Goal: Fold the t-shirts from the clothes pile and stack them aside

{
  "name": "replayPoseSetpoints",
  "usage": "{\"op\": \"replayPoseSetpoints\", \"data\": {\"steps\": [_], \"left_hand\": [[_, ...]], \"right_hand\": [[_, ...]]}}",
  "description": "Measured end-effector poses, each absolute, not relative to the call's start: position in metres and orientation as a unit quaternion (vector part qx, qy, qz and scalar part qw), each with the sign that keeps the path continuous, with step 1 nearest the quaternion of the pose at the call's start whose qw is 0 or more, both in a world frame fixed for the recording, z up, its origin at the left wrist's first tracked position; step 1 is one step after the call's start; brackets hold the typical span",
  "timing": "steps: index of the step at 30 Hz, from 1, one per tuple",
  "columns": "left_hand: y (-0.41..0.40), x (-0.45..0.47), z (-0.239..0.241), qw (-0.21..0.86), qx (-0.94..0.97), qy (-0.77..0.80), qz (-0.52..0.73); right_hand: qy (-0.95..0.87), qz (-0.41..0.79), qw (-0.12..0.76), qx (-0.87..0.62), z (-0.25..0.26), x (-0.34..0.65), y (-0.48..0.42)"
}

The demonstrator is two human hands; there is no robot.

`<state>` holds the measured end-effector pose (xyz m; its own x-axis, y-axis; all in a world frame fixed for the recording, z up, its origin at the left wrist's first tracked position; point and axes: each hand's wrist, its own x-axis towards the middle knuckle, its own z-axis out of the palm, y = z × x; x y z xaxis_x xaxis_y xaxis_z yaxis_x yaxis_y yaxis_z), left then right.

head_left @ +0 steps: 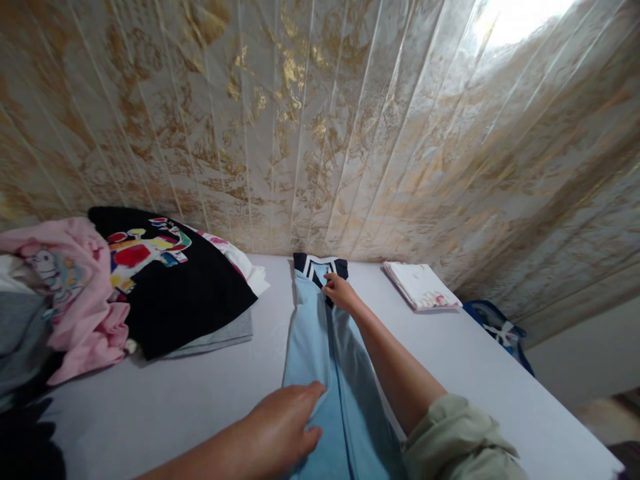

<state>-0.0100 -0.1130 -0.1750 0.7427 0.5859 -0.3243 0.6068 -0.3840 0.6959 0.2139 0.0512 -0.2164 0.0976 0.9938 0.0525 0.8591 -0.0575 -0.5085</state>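
A light blue garment (307, 333) with a navy and white striped collar lies long and narrow on the white surface, a lengthwise fold line running down it. At the collar end, my right hand (341, 292) has its fingers bent together on the fabric, pinching at the neckline. Lower down, my left hand (285, 423) rests against the garment's left edge. Its thumb and fingers are apart, with blue cloth showing between them. The garment's near end runs out of the bottom of the view.
On the left are a black printed T-shirt (185, 300), a pink garment (75, 293) and grey clothing (20, 333), heaped together. A folded white garment (423, 285) lies back right. Beyond the table's (500, 387) right edge is a blue bag (500, 330). A gold-patterned curtain (320, 133) hangs behind.
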Motion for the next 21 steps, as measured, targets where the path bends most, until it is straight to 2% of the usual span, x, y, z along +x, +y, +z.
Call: {"op": "replayPoseSetpoints", "data": {"steps": [2, 6, 8, 10, 12, 14, 18, 21], "left_hand": [[-0.115, -0.01, -0.174, 0.465, 0.818, 0.336, -0.039], [-0.113, -0.006, -0.181, 0.617, 0.732, 0.258, -0.129], [-0.105, -0.002, -0.189, 0.652, 0.701, 0.272, -0.102], [-0.09, -0.001, -0.2, 0.611, 0.717, 0.336, 0.006], [-0.07, -0.005, -0.209, 0.513, 0.741, 0.412, 0.132], [-0.049, -0.012, -0.217, 0.446, 0.731, 0.473, 0.205], [-0.01, -0.022, -0.226, 0.459, 0.664, 0.538, 0.244], [0.02, -0.011, -0.228, 0.445, 0.647, 0.582, 0.211]], "right_hand": [[-0.654, 0.148, 0.235, -0.703, -0.212, 0.222, 0.048], [-0.678, 0.112, 0.252, -0.682, -0.211, 0.227, 0.035], [-0.69, 0.094, 0.245, -0.674, -0.216, 0.222, 0.025], [-0.695, 0.068, 0.254, -0.669, -0.224, 0.215, 0.015], [-0.698, 0.038, 0.263, -0.665, -0.233, 0.208, 0.005], [-0.705, 0.014, 0.254, -0.663, -0.241, 0.202, -0.002], [-0.707, 0.003, 0.218, -0.673, -0.248, 0.199, -0.007], [-0.707, 0.006, 0.204, -0.677, -0.248, 0.199, -0.006]]}}
